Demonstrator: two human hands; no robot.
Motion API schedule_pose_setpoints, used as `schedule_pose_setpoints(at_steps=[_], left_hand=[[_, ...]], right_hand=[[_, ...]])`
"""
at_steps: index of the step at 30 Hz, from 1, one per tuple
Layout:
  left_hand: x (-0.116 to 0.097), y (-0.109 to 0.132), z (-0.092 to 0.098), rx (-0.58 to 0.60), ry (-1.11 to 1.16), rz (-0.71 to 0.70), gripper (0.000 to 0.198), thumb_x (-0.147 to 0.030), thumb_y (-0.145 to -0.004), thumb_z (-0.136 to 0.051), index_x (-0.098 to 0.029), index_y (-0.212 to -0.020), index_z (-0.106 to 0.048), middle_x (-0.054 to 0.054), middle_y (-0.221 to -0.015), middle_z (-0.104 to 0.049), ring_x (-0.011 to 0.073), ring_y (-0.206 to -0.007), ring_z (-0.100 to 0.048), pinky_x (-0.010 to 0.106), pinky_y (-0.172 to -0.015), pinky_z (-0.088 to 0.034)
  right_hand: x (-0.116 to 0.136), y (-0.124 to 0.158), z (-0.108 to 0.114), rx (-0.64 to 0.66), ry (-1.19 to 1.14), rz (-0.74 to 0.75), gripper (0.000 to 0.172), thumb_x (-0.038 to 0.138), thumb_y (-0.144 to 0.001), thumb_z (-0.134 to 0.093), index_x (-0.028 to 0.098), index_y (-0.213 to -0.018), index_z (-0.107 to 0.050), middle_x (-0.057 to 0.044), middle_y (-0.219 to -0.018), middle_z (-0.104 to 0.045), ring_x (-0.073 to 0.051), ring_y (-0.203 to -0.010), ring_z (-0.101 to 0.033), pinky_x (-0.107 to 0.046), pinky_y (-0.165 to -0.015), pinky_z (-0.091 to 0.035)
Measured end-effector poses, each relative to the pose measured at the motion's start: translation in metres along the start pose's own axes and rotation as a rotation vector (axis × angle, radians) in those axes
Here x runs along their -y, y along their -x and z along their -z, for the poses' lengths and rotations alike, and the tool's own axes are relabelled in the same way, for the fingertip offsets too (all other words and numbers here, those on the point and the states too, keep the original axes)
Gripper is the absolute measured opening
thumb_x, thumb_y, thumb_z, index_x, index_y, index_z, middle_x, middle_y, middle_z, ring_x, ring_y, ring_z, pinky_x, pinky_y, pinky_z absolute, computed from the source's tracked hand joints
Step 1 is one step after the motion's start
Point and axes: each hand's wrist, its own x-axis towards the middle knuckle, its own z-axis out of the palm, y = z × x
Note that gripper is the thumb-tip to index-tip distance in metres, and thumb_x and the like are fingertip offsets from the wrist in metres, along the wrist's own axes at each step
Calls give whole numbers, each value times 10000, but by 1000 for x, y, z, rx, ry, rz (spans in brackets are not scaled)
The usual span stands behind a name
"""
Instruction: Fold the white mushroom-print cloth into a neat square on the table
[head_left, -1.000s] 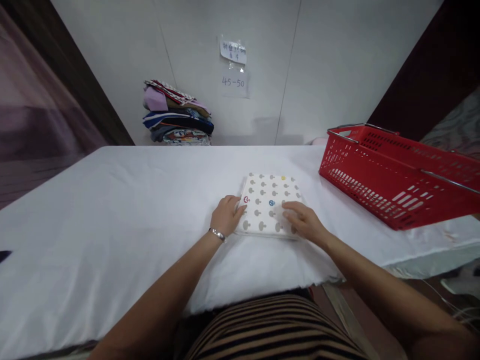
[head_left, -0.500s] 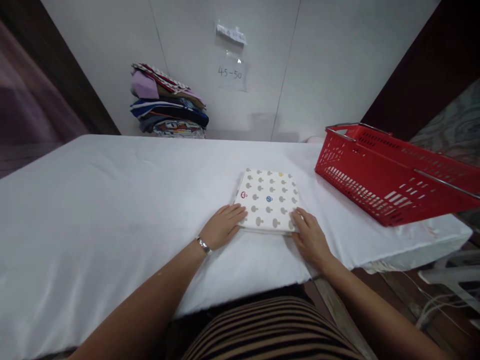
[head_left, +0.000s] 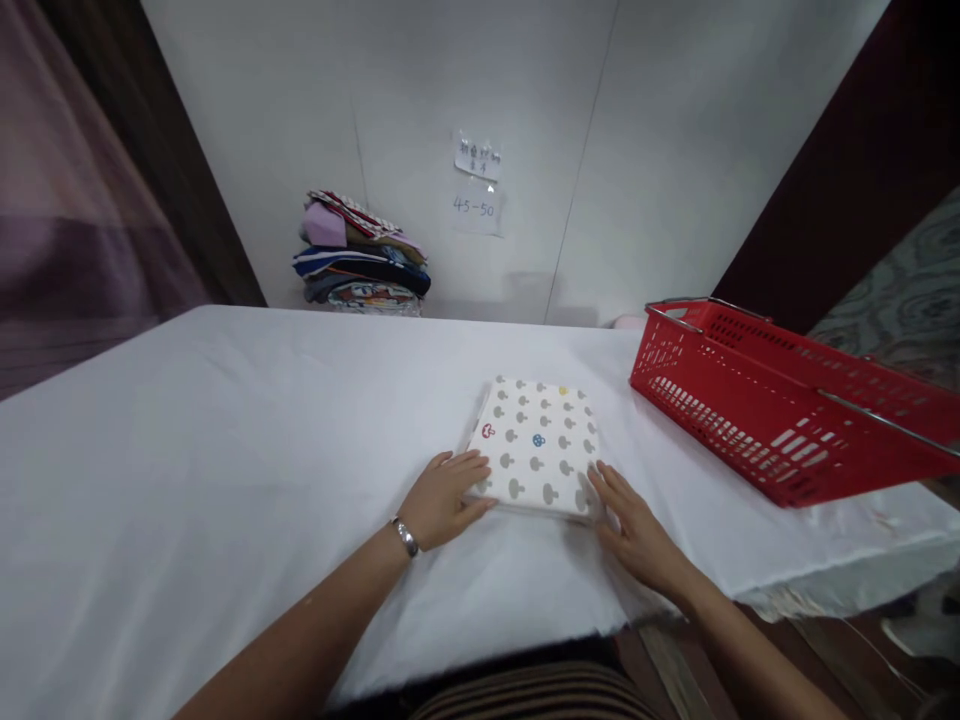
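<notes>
A folded white cloth (head_left: pixel 536 440) with grey mushroom prints lies flat on the white-covered table in front of me. One mushroom on it is red, one blue and one yellow. My left hand (head_left: pixel 446 500), with a silver bracelet at the wrist, rests at the cloth's near left corner, fingers stretched over its edge and thumb along the front. At the near right corner is my right hand (head_left: pixel 634 525), its fingers spread and the fingertips at the cloth's side edge. Neither hand grips the cloth.
A red plastic basket (head_left: pixel 750 400) with metal handles stands on the right of the table (head_left: pixel 225 430). Behind the table's far edge, a stack of folded fabrics (head_left: pixel 364 255) rises against the wall. Paper signs (head_left: pixel 478 205) hang on the wall.
My view has tilted up, so everything sits lower in the picture. My right hand has loosened and shifted slightly outward from the cloth's corner. The cloth stays folded.
</notes>
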Motion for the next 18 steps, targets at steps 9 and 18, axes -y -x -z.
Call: schedule_pose_setpoints(at_steps=[9,18], left_hand=[[-18,-46,-18,35,-75,177,488,-423,-853,-401,-156,-1260,-436,101,-1396,-350,257,-1312,-234,459,-1019,-270],[-9,-36,-34,2,-33,197,546,-446,-869,-331,-148,-1325,-357,90,-1402,-342,215,-1330,-194,387,-1056,-253]], right_hand=[[62,-129,10,-45,-37,156,569,410,-873,-355,136,-1368,-294,-127,-1446,-229,-227,-1343,-136,-443,-1065,-178],[77,-210,-64,214,86,106,585,401,-885,-304,81,-1373,-261,-131,-1463,-169,-228,-1351,-53,-416,-1068,-38]])
